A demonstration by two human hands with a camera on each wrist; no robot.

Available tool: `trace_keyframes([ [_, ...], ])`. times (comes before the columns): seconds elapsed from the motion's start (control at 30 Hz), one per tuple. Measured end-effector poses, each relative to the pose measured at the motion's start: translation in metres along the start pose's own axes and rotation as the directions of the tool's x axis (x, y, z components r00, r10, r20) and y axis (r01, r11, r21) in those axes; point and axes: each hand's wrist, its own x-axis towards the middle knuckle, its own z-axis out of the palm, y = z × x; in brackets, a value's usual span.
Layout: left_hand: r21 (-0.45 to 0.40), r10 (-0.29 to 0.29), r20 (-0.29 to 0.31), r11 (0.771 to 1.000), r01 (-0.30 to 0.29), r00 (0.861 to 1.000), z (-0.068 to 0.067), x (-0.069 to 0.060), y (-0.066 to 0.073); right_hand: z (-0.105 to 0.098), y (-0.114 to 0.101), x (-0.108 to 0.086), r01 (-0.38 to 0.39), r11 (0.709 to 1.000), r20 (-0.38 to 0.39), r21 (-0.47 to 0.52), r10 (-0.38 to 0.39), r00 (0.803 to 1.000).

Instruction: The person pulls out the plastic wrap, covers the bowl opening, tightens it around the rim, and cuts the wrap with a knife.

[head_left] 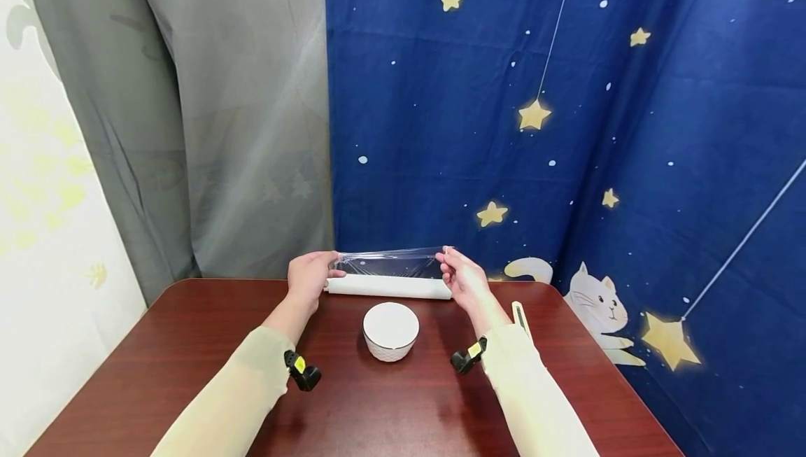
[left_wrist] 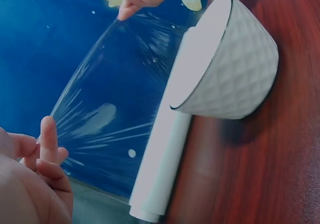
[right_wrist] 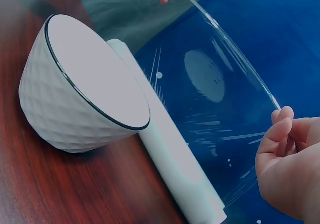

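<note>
The left hand (head_left: 308, 276) and right hand (head_left: 464, 279) pinch two corners of clear film (head_left: 392, 255) drawn from its roll (head_left: 390, 287), far on the tabletop (head_left: 208, 345) beyond the bowl (head_left: 390, 327). Probably light, limp and clingy, it's best held by those corners.

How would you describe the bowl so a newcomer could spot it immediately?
Find the red-brown table. In front of the white roll, between the sleeves, stands the bowl. Unlike the smooth roll, it has a dark rim and diamond-textured sides.

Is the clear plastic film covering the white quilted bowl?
No, the clear plastic film is stretched between the left fingers and right fingers, beyond the white quilted bowl.
</note>
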Motion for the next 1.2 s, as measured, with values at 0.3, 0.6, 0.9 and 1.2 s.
trace_keyframes([
  [0.3,-0.036,-0.036,-0.036,0.999,0.035,0.999,-0.002,-0.012,0.020,0.004,-0.009,-0.001,0.020,0.999,0.017,-0.041,-0.019,1.000],
  [0.6,0.028,-0.010,-0.027,1.000,0.011,1.000,-0.004,-0.022,0.030,0.006,-0.017,-0.004,0.037,0.999,0.025,-0.001,-0.037,0.999],
  [0.9,0.288,0.097,0.037,0.952,-0.104,0.995,-0.016,-0.035,0.036,0.003,-0.025,-0.031,0.011,0.994,-0.015,-0.107,-0.012,1.000],
  [1.2,0.404,0.155,0.125,0.894,-0.193,0.980,-0.028,-0.057,0.036,-0.009,-0.028,-0.071,-0.018,0.975,0.008,-0.224,0.020,1.000],
])
